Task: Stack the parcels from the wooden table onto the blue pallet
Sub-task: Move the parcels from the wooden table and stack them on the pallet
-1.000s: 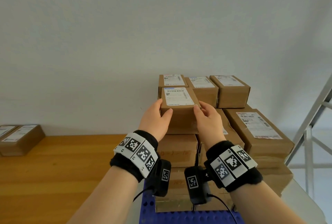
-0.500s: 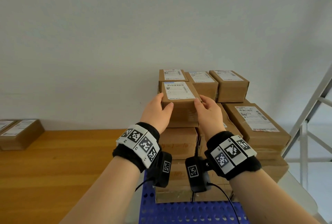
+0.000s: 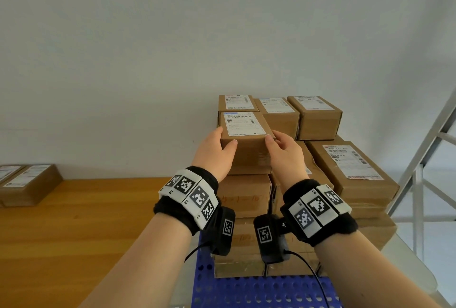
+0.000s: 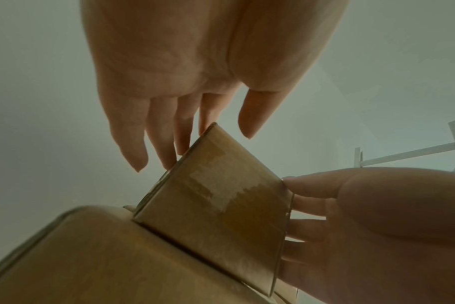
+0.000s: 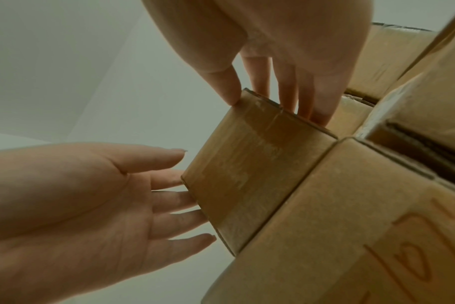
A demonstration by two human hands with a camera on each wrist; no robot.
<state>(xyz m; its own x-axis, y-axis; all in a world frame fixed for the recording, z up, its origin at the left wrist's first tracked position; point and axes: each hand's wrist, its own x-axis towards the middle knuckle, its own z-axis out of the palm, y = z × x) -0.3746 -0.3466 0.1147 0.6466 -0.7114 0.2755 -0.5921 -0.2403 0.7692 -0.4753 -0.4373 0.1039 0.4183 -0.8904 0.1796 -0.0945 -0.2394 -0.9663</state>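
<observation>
A small brown parcel [image 3: 246,152] with a white label sits on top of the parcel stack on the blue pallet [image 3: 246,293], just in front of a back row of three small parcels [image 3: 278,115]. My left hand [image 3: 214,152] lies against its left side with straight fingers and the thumb at the front face. My right hand [image 3: 283,152] lies against its right side the same way. In the left wrist view the left hand's fingers [image 4: 166,133] run straight past the parcel [image 4: 221,205]. The right wrist view shows the right thumb [image 5: 226,86] touching the parcel's [image 5: 252,170] near corner.
The wooden table [image 3: 74,233] lies to the left, with flat parcels [image 3: 29,184] at its far left edge. A large labelled parcel [image 3: 350,167] tops the stack's right side. A grey metal frame [image 3: 431,147] stands at the right. A white wall is behind.
The small parcel and both hands have edged slightly toward the back row of parcels. The head view has shifted a little.
</observation>
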